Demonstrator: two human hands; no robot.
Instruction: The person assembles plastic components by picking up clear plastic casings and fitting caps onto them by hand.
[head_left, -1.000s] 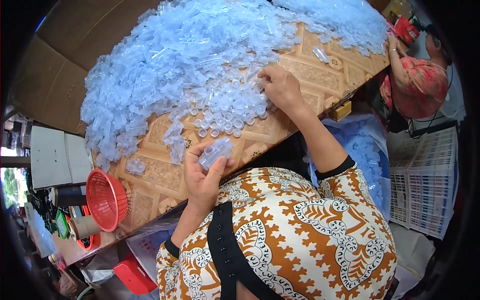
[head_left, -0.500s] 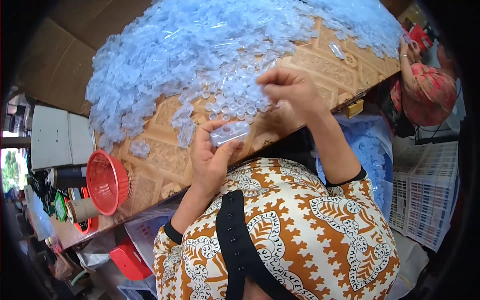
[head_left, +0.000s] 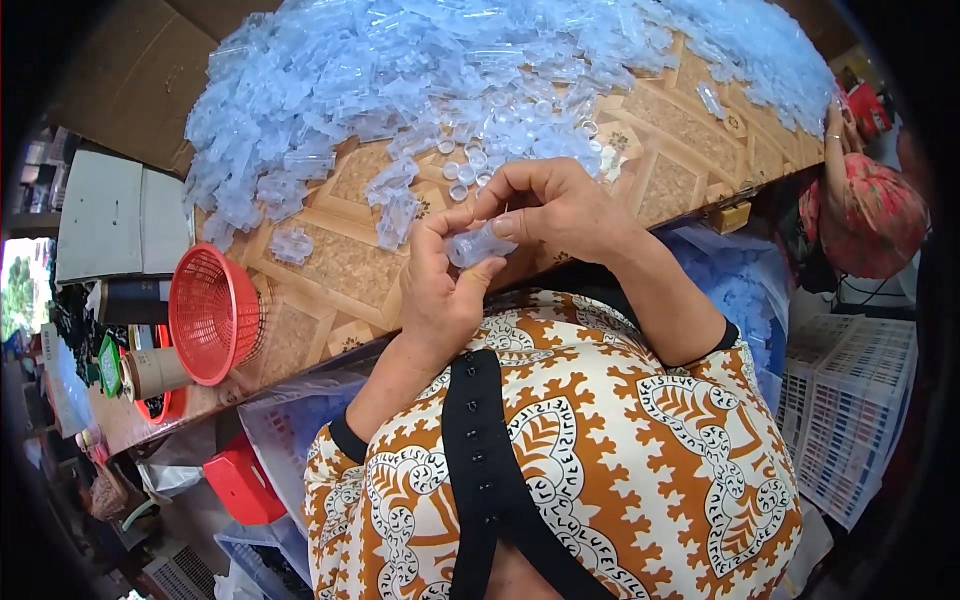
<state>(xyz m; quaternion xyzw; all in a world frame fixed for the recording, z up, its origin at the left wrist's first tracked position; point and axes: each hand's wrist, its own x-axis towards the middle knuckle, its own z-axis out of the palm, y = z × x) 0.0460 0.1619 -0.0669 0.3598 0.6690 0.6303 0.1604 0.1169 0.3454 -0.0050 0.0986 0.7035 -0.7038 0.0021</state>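
Note:
In front of my chest, my left hand (head_left: pixel 438 295) grips a small clear plastic piece (head_left: pixel 475 248) that looks like a short tube, between thumb and curled fingers. My right hand (head_left: pixel 580 215) has its thumb and forefinger closed on the same piece at its right end. Whether a small ring is also in those fingers is hidden. Just beyond my hands lie several small round clear rings or caps (head_left: pixel 462 178). Behind them a large heap of clear bluish plastic pieces (head_left: pixel 400 75) covers the far part of the table.
A red plastic basket (head_left: pixel 212 315) stands on the table (head_left: pixel 330 280) at the left, beside a brown tape roll (head_left: pixel 160 372). Below the right edge is a bag of bluish pieces (head_left: pixel 735 280). White crates (head_left: pixel 840 400) stand at right; another person (head_left: pixel 870 215) sits at far right.
My right hand has come down and left from above the small rings to the clear plastic piece in my left hand. The view has shifted slightly.

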